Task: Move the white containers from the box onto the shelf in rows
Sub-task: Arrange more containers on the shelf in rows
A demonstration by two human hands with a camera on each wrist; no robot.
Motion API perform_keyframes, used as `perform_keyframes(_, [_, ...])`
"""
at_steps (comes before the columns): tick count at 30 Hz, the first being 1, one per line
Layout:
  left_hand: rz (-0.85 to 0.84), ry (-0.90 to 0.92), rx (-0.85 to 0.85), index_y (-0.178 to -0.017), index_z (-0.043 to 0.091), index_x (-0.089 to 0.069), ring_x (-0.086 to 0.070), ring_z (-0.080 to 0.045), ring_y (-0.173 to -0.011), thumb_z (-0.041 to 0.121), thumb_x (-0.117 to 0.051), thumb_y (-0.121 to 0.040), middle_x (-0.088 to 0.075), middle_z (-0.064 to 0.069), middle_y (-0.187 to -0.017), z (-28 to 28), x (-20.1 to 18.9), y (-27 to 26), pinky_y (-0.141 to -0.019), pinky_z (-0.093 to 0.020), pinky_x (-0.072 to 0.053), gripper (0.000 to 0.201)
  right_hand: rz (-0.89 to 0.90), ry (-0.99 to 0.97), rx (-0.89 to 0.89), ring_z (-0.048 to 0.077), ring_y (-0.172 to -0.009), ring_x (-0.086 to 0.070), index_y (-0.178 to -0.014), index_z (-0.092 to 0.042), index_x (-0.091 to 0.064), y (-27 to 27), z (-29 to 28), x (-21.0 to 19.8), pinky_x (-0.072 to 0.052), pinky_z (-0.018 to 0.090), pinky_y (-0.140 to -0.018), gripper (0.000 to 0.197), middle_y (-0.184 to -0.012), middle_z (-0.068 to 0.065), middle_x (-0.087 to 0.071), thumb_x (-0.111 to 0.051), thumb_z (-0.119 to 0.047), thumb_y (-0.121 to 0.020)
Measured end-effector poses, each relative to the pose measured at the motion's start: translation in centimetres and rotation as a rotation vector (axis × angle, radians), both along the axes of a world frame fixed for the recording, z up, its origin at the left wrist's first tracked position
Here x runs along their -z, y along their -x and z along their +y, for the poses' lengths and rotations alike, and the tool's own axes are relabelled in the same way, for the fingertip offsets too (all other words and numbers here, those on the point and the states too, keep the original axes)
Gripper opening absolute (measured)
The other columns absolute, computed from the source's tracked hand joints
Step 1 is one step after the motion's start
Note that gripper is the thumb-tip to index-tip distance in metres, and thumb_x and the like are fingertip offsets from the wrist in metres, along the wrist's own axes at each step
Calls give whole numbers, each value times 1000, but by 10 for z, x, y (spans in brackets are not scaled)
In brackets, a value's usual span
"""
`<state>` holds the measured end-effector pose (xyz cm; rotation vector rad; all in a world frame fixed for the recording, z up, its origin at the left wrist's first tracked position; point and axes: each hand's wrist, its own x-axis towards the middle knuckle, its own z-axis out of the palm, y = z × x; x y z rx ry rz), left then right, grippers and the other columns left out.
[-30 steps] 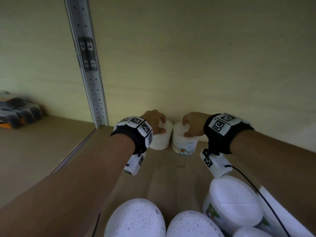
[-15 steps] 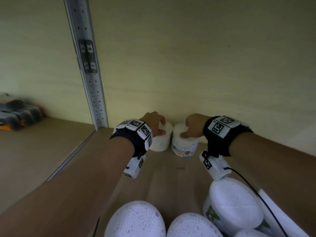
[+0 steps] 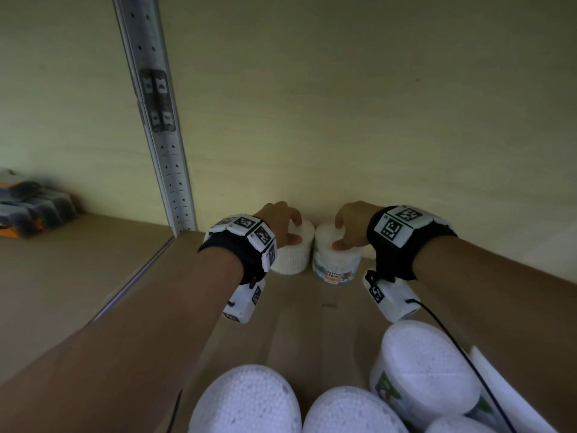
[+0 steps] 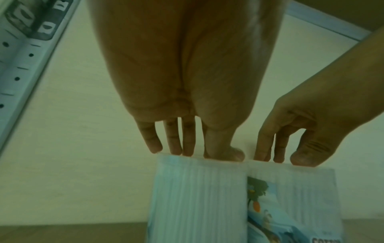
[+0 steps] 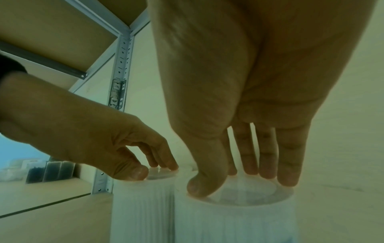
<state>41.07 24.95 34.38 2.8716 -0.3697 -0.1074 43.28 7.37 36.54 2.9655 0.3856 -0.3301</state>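
Little has moved since the earlier frame: both hands stay at frame centre. The left hand (image 3: 282, 225) and right hand (image 3: 351, 226) press spread fingers (image 5: 268, 164) on two white containers (image 3: 335, 260) on the shelf (image 3: 296, 323), seemingly touching. Lifting off carelessly could tip one into the other.

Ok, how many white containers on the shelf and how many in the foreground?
White containers on the shelf, under the left hand and right hand: 2
White containers in the foreground, one partly cut off: 4
Total: 6
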Motion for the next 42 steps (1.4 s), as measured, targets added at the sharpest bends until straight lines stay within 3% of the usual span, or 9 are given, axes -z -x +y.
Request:
perform_keyframes(11, [22, -48, 16, -133, 18, -49, -47, -27, -124, 29, -59, -92, -44, -9, -137, -4, -7, 1, -98, -31, -37, 45, -54, 1, -41, 32, -107, -66, -120, 0, -65, -11, 0, 10, -54, 39, -91, 48, -119, 18, -67, -61, -37, -90])
perform_keyframes(18, [106, -95, 74, -138, 17, -46, -41, -25, -134, 6, -54, -92, -36, -6, -150, -6, -22, 2, -104, -31, -36, 48, -57, 2, -18, 32, -102, -67, -118, -2, -66, -8, 4, 9, -55, 41, -90, 59, -115, 16, -69, -65, -49, -83])
perform_keyframes(22, [130, -92, 119, -136, 19, -47, -42, -25, -134, -8, -41, -88, -35, -6, -151, -8, -28, 6, -89, -29, -39, 56, -95, 31, 11, 30, -96, -68, -117, -8, -66, -12, 4, 12, -58, 41, -87, 58, -109, 10, -69, -70, -50, -77])
perform_keyframes(25, [162, -49, 144, -133, 22, -50, -44, -24, -131, -15, -36, -83, -32, -4, -153, -11, -30, 7, -78, -25, -39, 63, -19, -83, 87, 30, -114, -61, -122, -9, -63, -9, 1, 4, -50, 35, -93, 51, -121, 10, -63, -77, -29, -77])
perform_keyframes(28, [29, -43, 50, -127, 17, -53, -45, -27, -127, -8, -44, -86, -40, -7, -145, -16, -21, 6, -79, -27, -39, 49, -55, -88, 49, 28, -83, -66, -100, -7, -70, -16, 2, 10, -56, 38, -81, 36, -93, 10, -68, -70, -37, -81])
perform_keyframes(31, [-114, -62, -125, -122, 12, -52, -42, -30, -123, 16, -53, -91, -46, -12, -131, -16, -9, 2, -93, -38, -44, 32, -126, -58, 2, 15, -45, -36, -55, -14, -44, -23, 2, 23, -41, 29, -54, 40, -55, 2, -39, -58, -30, -89])
perform_keyframes(35, [-35, -101, -202, -124, 12, -49, -40, -32, -123, 47, -50, -92, -42, -12, -130, -14, 1, -3, -101, -46, -42, 48, -148, -28, -55, 13, -43, -27, -56, -17, -47, -15, 0, 18, -28, 23, -47, 36, -51, 1, -31, -55, -19, -92])
perform_keyframes(37, [-45, -83, -183, -124, 13, -50, -41, -32, -122, 48, -50, -92, -43, -12, -130, -12, 2, -3, -101, -45, -42, 47, -135, -23, -51, 13, -43, -31, -64, -11, -57, -16, 0, 17, -32, 23, -49, 30, -51, 1, -34, -57, -25, -91])
perform_keyframes(42, [-7, -18, -110, -130, 21, -49, -42, -27, -129, 34, -53, -94, -42, -5, -140, -6, 1, -5, -108, -44, -36, 39, -154, -4, -71, 14, -41, -26, -50, -17, -32, -17, 0, 20, -29, 25, -48, 47, -49, 1, -29, -56, -20, -90])
